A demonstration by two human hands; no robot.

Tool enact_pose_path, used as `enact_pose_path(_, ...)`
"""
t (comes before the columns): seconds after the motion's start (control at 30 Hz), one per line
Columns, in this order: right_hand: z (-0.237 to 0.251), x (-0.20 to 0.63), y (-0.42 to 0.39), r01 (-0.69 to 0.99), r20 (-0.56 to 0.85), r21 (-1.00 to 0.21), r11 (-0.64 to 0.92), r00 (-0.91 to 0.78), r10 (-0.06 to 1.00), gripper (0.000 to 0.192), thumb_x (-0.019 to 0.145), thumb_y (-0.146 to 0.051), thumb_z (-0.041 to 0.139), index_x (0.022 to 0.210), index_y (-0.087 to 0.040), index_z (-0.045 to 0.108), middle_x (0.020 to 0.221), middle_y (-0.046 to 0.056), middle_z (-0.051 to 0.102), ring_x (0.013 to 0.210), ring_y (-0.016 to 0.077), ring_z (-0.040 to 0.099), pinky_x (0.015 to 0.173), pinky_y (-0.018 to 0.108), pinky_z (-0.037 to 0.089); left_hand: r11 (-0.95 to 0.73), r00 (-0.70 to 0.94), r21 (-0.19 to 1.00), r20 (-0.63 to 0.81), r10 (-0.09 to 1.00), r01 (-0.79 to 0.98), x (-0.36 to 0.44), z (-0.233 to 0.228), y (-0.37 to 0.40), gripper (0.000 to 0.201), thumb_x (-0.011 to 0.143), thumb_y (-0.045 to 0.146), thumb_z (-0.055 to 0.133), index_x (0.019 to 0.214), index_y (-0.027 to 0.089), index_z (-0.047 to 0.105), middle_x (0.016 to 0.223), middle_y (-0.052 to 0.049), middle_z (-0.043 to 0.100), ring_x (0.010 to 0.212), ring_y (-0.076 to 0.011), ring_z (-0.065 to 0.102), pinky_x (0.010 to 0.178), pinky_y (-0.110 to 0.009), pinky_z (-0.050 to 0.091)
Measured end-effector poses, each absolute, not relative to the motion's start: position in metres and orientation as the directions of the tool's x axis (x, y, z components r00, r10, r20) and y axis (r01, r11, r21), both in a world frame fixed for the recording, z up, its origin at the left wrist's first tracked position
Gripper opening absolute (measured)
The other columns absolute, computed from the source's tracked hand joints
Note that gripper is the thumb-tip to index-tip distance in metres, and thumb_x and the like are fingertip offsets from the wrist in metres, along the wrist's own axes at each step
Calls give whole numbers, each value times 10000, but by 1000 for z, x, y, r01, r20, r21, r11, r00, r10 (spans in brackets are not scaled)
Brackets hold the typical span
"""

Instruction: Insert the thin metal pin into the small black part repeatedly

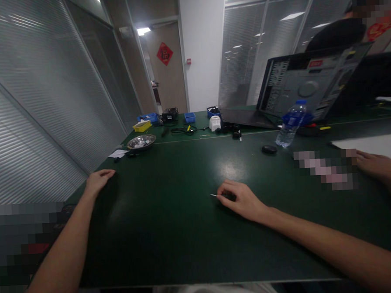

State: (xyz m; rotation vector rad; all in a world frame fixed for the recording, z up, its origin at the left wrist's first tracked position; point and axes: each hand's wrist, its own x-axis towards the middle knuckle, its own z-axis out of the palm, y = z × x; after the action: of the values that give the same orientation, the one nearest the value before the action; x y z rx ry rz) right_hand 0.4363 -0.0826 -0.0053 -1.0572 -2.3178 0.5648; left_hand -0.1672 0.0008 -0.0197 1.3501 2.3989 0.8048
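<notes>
The right hand [240, 199] covers most of a small dark tool [217, 195]; only its thin tip shows, too small to identify. Blurred blocks hide a strip [324, 168] by another person's hand [376, 165] and the left corner [20, 243]. The bowl [141, 141] holds something indistinct.

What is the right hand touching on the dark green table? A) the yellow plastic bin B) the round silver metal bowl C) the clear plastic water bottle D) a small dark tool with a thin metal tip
D: the right hand closes over a small dark tool with a thin metal tip on the dark green table, far from the other things.
</notes>
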Motion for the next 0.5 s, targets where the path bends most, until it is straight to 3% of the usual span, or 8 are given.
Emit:
enact_pose_path(0.13, -4, 436, -83, 555, 291, -565, 611, -558, 777, 165, 980, -341, 588, 943, -207, 675, 930, 21, 644, 780, 150, 596, 685, 281, 453, 360, -451, 619, -11, 893, 698, -166, -15, -1, 365, 849, 417, 736, 1139, 196, 754, 1220, -47, 733, 1090, -224, 639, 924, -301, 450)
enact_pose_path(0.33, -4, 436, -83, 560, 281, -560, 610, -565, 776, 167, 984, -344, 581, 952, -210, 676, 939, 23, 647, 781, 151, 599, 690, 279, 460, 325, -420, 653, -12, 908, 684, -153, -9, -4, 352, 792, 361, 777, 1071, 147, 760, 1150, -79, 752, 1076, -246, 635, 953, -335, 446)
enact_pose_path(0.5, -3, 436, -83, 551, 290, -556, 622, -572, 767, 192, 989, -363, 575, 949, -207, 681, 939, 31, 653, 794, 158, 602, 708, 284, 473, 335, -423, 711, -58, 904, 619, -152, -7, -7, 423, 701, 441, 826, 1013, 161, 772, 1135, -77, 758, 1048, -267, 649, 854, -334, 492)
